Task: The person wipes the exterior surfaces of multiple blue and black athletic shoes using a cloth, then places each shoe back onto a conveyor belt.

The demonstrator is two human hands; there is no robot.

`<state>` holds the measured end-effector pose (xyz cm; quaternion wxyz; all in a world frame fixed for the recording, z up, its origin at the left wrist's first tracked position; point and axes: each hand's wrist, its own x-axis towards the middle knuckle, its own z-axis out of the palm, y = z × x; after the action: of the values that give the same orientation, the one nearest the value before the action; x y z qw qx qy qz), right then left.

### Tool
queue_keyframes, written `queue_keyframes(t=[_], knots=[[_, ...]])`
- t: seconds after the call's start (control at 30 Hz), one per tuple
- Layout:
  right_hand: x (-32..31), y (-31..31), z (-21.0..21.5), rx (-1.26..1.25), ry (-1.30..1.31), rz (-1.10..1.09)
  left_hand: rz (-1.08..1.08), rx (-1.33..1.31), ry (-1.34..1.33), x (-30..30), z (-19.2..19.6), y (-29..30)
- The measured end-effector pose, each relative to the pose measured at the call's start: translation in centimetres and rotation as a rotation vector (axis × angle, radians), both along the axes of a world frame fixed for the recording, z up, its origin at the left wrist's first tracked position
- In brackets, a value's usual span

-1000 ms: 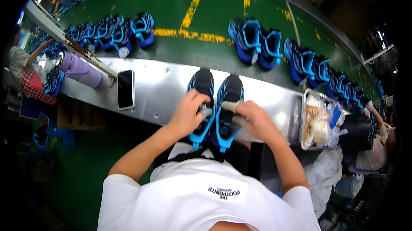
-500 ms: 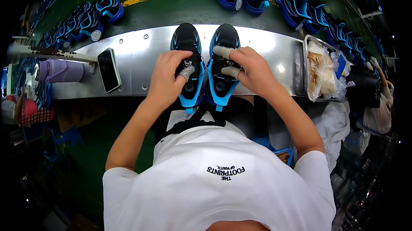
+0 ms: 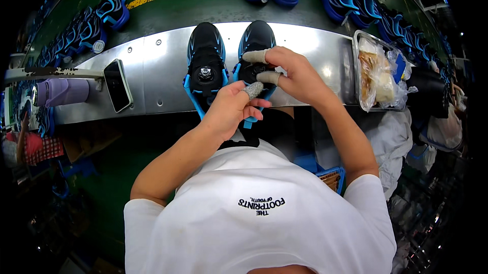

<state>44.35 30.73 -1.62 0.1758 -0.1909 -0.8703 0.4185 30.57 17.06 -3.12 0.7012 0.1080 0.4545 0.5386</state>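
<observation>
Two black sneakers with blue trim stand side by side, toes pointing away from me: the left shoe (image 3: 207, 52) and the right shoe (image 3: 258, 35). A round dial (image 3: 206, 74) shows on the left shoe's tongue. My right hand (image 3: 292, 73), with beige finger covers on thumb and index finger, grips the right shoe around its tongue, partly hiding that shoe's dial. Beside its collar is my left hand (image 3: 236, 106), turned partly palm up, fingers apart and nothing visible in them. A grey cover on its thumb comes close to my right thumb.
The shoes rest on a metal ledge (image 3: 168, 70). A phone (image 3: 118, 85) and a purple bottle (image 3: 66, 92) are at left; a metal tray (image 3: 357, 70) with plastic-wrapped items is at right. Beyond, more sneakers (image 3: 114, 9) line a green surface (image 3: 188, 7) with yellow markings.
My left hand has left the left shoe and moved right and nearer, to the right shoe's collar, uncovering the left dial. My right hand stays at the right shoe. The whole view has shifted slightly.
</observation>
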Motion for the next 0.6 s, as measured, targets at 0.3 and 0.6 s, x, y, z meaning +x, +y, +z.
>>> queue_keyframes(t=[0.3, 0.6], knots=[[0.2, 0.4, -0.7, -0.132, 0.036, 0.067, -0.140, -0.072, 0.041, -0.5, 0.1, 0.5], [-0.4, 0.2, -0.9, -0.142, 0.124, 0.042, -0.065, -0.092, 0.042, 0.1, 0.0, 0.5]])
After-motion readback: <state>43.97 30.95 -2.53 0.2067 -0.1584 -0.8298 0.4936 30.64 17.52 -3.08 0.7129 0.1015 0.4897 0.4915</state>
